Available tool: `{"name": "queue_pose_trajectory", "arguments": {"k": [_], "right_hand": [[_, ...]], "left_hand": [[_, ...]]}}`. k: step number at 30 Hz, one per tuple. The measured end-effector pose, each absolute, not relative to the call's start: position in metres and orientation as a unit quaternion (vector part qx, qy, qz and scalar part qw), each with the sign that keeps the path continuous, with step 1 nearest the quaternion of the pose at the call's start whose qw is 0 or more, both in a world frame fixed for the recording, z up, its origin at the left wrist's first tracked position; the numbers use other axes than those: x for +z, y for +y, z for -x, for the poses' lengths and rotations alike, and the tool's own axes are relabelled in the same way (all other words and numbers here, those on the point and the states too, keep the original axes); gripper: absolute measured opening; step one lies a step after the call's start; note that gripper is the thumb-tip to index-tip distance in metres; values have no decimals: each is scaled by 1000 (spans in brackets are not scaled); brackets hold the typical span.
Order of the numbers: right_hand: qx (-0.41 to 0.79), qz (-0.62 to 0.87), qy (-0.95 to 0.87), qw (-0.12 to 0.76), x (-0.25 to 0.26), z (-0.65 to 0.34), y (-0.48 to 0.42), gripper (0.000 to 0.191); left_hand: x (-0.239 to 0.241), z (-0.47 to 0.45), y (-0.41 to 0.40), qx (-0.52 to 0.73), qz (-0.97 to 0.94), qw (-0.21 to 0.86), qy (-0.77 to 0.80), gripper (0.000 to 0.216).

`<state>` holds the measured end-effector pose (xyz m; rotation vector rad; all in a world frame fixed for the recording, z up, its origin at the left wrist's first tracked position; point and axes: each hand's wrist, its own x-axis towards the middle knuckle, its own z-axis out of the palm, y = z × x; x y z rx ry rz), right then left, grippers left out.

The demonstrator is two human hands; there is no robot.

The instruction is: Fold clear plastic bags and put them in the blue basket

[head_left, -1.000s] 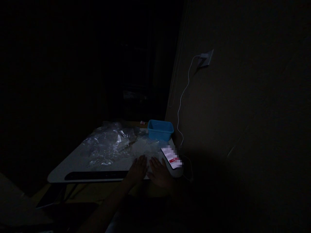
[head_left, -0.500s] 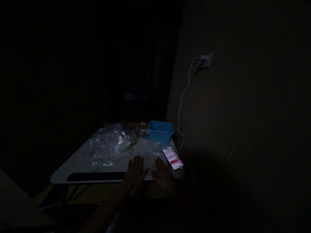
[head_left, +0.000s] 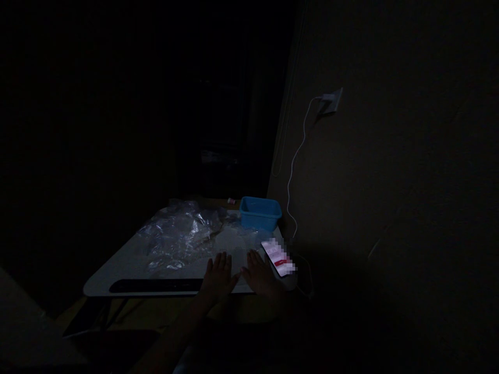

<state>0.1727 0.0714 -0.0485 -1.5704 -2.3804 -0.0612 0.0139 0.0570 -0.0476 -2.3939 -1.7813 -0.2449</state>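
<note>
Both hands lie palm down at the front edge of a white folding table. My left hand has its fingers stretched forward, right of the dark strip along the edge. Close beside it, my right hand rests flat, its fingers near a lit phone. The thumbs point toward each other with a small gap between. A faint, clear sheet seems to lie under or between the hands, but the dim light hides its outline. A crumpled heap of clear plastic spreads to the left.
A blue plastic basin stands at the table's back right corner. Behind it to the left lies a small white and pink item. A white cable hangs from a wall socket on the right. The room is very dark.
My hands remain flat on the table, the right thumb now slightly closer to the left one. The whole view has shifted a little; the other things stay in place.
</note>
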Motion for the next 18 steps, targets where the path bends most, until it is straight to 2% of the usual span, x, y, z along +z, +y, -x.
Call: {"name": "queue_pose_trajectory", "arguments": {"k": [6, 11, 18], "right_hand": [[-16, 557, -818, 142, -50, -180, 69, 60], [-8, 558, -818, 139, -46, -179, 68, 59], [-22, 560, -816, 142, -46, -177, 68, 57]], "left_hand": [[-53, -10, 59, -98, 789, 85, -600, 69], [-44, 11, 60, -75, 793, 70, -600, 50], [-27, 15, 69, -110, 794, 124, -585, 45]]}}
